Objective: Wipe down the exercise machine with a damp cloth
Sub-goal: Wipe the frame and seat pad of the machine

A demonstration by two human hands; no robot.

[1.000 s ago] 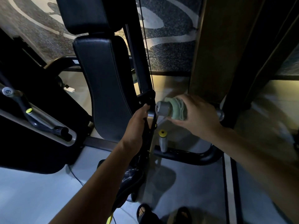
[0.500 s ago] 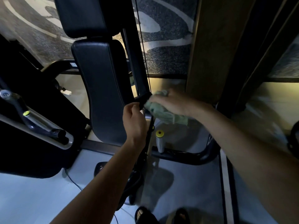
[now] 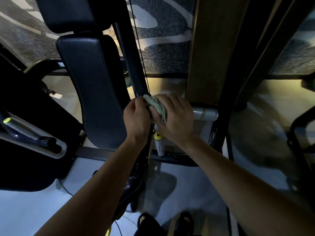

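Note:
A black exercise machine fills the view, with a padded backrest (image 3: pixel 95 89) and a dark upright frame bar (image 3: pixel 132 65) beside it. My right hand (image 3: pixel 175 116) presses a folded pale green cloth (image 3: pixel 156 104) against the joint at the foot of that bar, covering the inner end of a grey horizontal handle (image 3: pixel 205 114). My left hand (image 3: pixel 136 118) grips the black frame bracket just left of the cloth, and its fingers touch the cloth's edge.
A grey peg with a yellow cap (image 3: pixel 158 142) stands below my hands. A lever with a yellow tip (image 3: pixel 25 130) lies at the left. A wooden pillar (image 3: pixel 209 48) rises behind the handle. My sandalled feet (image 3: pixel 163 222) stand on the pale floor.
My right hand slid the cloth from the grey handle's end left to the frame joint, then settled slightly lower. My left hand rose up the bracket to meet the cloth.

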